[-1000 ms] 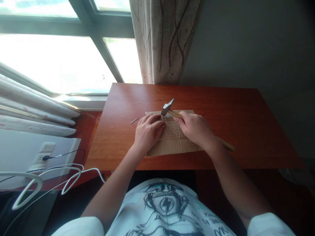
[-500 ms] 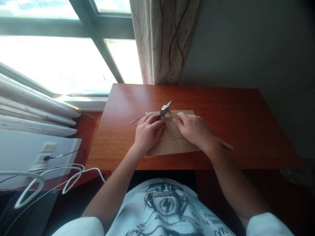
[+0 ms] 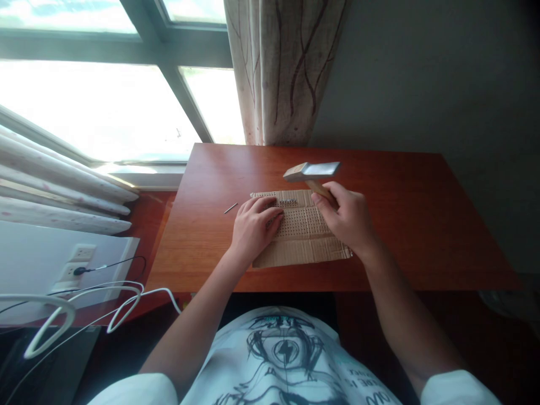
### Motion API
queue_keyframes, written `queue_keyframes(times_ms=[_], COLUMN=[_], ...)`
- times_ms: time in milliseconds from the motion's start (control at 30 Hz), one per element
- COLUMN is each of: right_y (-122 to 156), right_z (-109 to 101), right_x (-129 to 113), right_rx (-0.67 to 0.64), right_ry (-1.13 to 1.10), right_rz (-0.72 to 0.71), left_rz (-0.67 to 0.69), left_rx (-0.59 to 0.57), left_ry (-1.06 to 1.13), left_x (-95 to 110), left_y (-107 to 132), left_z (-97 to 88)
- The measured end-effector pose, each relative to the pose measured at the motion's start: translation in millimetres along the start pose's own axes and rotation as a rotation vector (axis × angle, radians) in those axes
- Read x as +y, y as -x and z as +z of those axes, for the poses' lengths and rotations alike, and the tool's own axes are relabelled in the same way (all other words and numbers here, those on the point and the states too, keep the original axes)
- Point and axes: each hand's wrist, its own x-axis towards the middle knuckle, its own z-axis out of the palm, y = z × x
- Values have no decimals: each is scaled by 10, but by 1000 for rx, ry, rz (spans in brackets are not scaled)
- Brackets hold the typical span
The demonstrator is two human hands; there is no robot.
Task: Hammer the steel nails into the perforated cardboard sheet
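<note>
A piece of cardboard [image 3: 301,250] with a grid of small holes lies on the reddish wooden table [image 3: 400,225]. A row of nails [image 3: 287,199] stands along its far edge. My left hand [image 3: 253,228] rests on the cardboard's left part, fingers curled and pinched near the nails; what they hold is hidden. My right hand [image 3: 350,222] is closed round the wooden handle of a hammer [image 3: 314,170]. The hammer's metal head is raised above the cardboard's far edge.
A loose nail [image 3: 230,208] lies on the table left of the cardboard. A curtain [image 3: 282,67] hangs behind the table and a window [image 3: 97,107] is at the left. White cables [image 3: 84,309] and a wall socket [image 3: 78,261] are at the lower left.
My right hand has lifted the hammer up and to the right, away from the nails; the head was down at the cardboard's far left edge before. The left hand has stayed put.
</note>
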Motion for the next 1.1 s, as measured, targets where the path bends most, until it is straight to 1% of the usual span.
queue_keyframes(times_ms=[100,167,267,367,500,667,867,967,1033,1100], right_y=[-25,-66,-130,-155,-139,-114,-70,-48,-35,-24], right_z=[-66,-94,-126,-151,-141,-75,-26,-19,-17,-15], right_x=[96,174,296,407,516,585,620,631,636,640], right_rx=[264,396,500,573,607,635,628,616,596,587], right_ry=[-208,-379,-602,-716,-706,-711,-696,-730,-759,-785], right_rz=[72,130,170,152,154,138,179,157,139,144], left_rz=[2,4,5,3,2,0,-14,-14,-5,-7], left_rx=[2,5,10,8,7,8,-29,-53,-30,25], left_ry=[-3,2,7,10,16,13,-6,7,46,87], left_x=[-1,-6,-16,-23,-19,-10,11,45,60,37], left_y=[2,3,6,10,11,10,-26,-72,-109,-142], left_z=[5,11,20,23,22,20,-24,-48,-70,-112])
